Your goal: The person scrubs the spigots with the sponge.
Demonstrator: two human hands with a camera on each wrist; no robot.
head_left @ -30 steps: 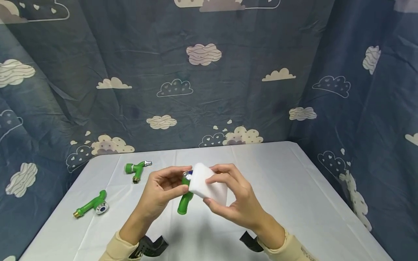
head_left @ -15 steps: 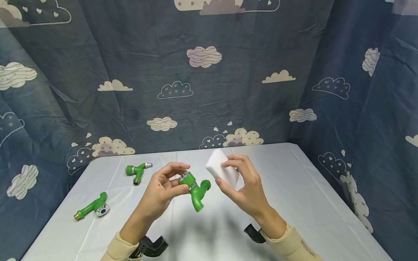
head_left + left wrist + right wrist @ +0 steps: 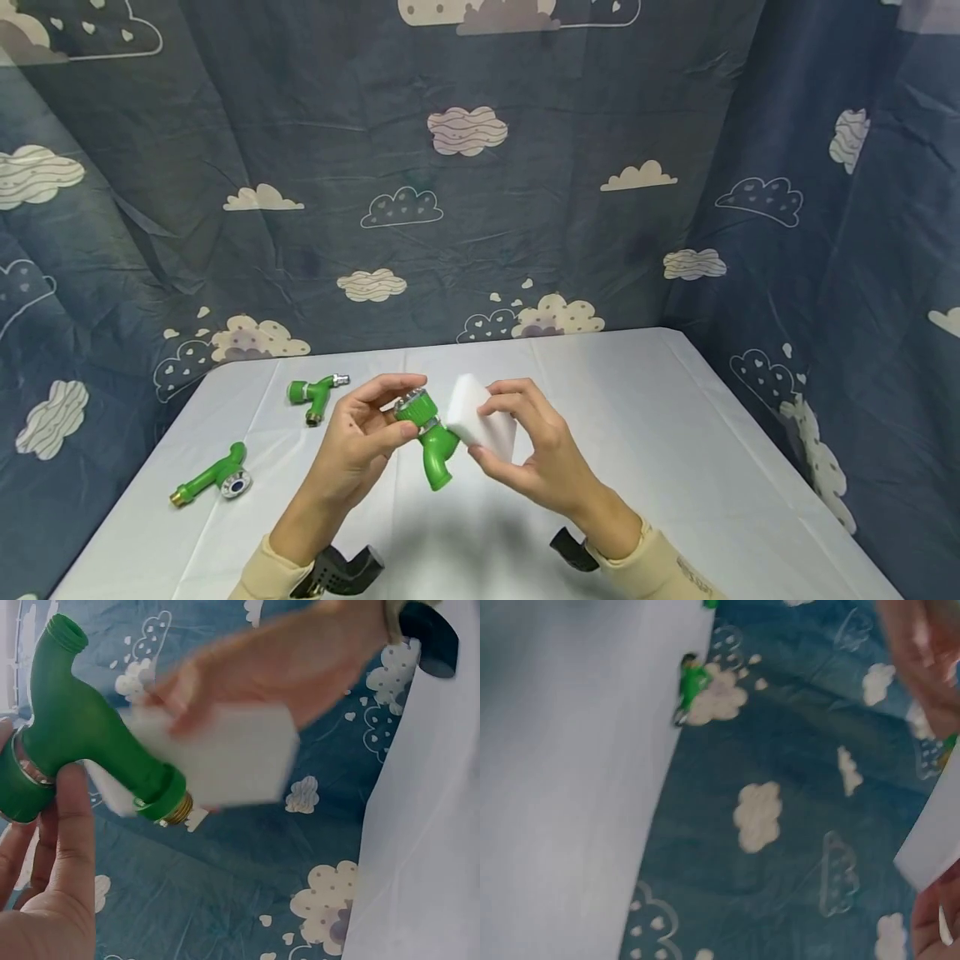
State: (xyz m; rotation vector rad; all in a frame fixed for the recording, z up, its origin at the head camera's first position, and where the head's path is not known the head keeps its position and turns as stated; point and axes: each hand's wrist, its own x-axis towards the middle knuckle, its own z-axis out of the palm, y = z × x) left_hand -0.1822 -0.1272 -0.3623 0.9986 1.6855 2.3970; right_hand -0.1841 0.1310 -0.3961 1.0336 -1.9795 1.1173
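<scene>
Above the table, my left hand [image 3: 352, 437] pinches a green faucet [image 3: 437, 454] by its round ribbed knob, the spout hanging downward. In the left wrist view the faucet [image 3: 97, 727] shows a brass threaded end at its inlet. My right hand [image 3: 543, 446] holds a white sponge block [image 3: 480, 419] between thumb and fingers. In the head view the sponge overlaps the faucet's right end; whether they touch I cannot tell. The sponge [image 3: 247, 754] is blurred in the left wrist view, behind the faucet. At the right wrist view's edge, only a corner of the sponge [image 3: 934, 840] shows.
Two more green faucets lie at the table's left: one faucet [image 3: 317, 396] near the back edge, another faucet [image 3: 213, 477] closer in, with its silver knob facing up. The white-covered table [image 3: 637, 467] meets a dark cloud-patterned curtain [image 3: 540, 217] behind and at the sides.
The sponge first moved away right from the faucet, then came back left against or near its end. The faucet turned, so its knob and spout now show, and shifted slightly left.
</scene>
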